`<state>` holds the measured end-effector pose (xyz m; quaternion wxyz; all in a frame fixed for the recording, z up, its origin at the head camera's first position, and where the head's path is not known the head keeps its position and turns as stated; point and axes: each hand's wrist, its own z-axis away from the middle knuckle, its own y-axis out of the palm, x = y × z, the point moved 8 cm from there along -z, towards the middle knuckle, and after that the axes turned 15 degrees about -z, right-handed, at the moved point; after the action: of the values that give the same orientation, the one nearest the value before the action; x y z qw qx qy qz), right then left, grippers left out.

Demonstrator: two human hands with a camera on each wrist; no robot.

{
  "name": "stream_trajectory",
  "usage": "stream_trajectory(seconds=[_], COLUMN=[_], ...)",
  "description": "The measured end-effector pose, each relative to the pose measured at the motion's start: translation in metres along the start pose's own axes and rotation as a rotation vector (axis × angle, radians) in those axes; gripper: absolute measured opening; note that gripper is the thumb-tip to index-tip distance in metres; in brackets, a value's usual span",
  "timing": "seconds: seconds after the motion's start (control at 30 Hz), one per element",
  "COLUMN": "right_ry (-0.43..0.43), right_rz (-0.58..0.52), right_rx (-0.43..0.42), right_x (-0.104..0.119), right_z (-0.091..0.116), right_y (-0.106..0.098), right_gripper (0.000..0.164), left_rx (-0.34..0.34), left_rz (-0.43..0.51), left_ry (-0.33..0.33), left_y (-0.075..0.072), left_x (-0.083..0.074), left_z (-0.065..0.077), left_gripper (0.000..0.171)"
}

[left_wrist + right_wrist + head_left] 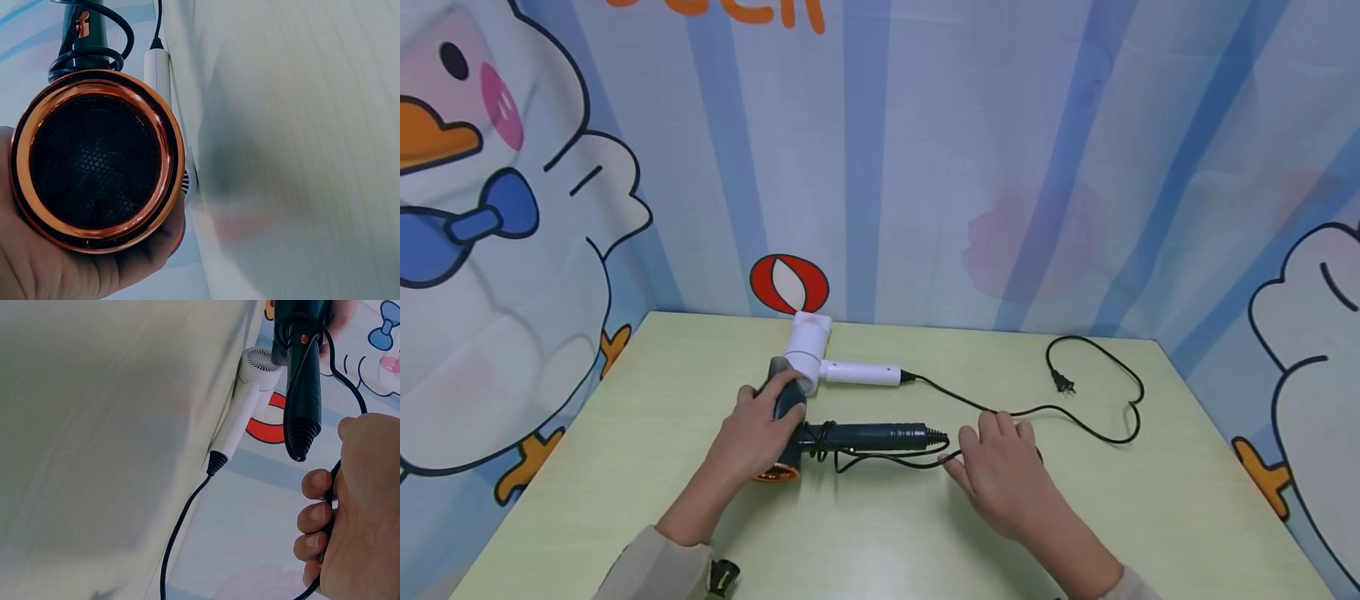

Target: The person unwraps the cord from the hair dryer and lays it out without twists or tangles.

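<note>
My left hand [758,433] grips the barrel of a dark green hair dryer [865,436] with its fingers wrapped round it. A copper-rimmed mesh end [97,162] fills much of the left wrist view. The dryer's handle points right, with black cord [334,369] looped round its base. My right hand [1000,471] holds a stretch of that cord in curled fingers, right of the handle's tip. Behind the dark dryer lies a white hair dryer [861,373], its handle also pointing right; the dark dryer's upper end overlaps it in the head view.
The white dryer's black cord [1045,408] trails right across the pale table [880,550] and loops back to a plug [1063,383]. A striped blue curtain [917,167] with cartoon ducks stands behind the table and along its sides.
</note>
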<state>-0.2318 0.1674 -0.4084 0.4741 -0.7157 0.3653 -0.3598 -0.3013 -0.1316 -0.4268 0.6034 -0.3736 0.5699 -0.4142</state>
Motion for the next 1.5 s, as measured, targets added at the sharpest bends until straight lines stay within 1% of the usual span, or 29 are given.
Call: stream_trajectory(seconds=[0.1, 0.3, 0.67, 1.13, 1.33, 1.5], right_ry=[-0.007, -0.007, 0.011, 0.039, 0.059, 0.093], right_rz=[-0.003, -0.013, -0.005, 0.036, 0.035, 0.019], right_rx=[0.007, 0.066, 0.14, 0.154, 0.178, 0.207], right_x=[0.001, 0.001, -0.002, -0.017, -0.026, -0.033], right_z=[0.001, 0.002, 0.006, 0.006, 0.007, 0.006], right_y=[0.003, 0.01, 0.022, 0.034, 0.038, 0.038], right_gripper=[0.039, 0.039, 0.04, 0.044, 0.043, 0.044], left_rx=[-0.005, -0.013, -0.006, -0.013, -0.003, -0.001], left_rz=[-0.003, -0.014, -0.01, -0.006, 0.0, 0.002], left_ry=[0.001, -0.002, -0.014, -0.011, -0.017, -0.019], left_y=[-0.001, -0.001, -0.001, -0.004, -0.002, -0.002], left_x=[0.0, 0.001, 0.003, 0.004, 0.005, 0.006], left_z=[0.0, -0.001, -0.001, -0.001, -0.001, -0.001], left_gripper=[0.052, 0.053, 0.054, 0.054, 0.055, 0.055])
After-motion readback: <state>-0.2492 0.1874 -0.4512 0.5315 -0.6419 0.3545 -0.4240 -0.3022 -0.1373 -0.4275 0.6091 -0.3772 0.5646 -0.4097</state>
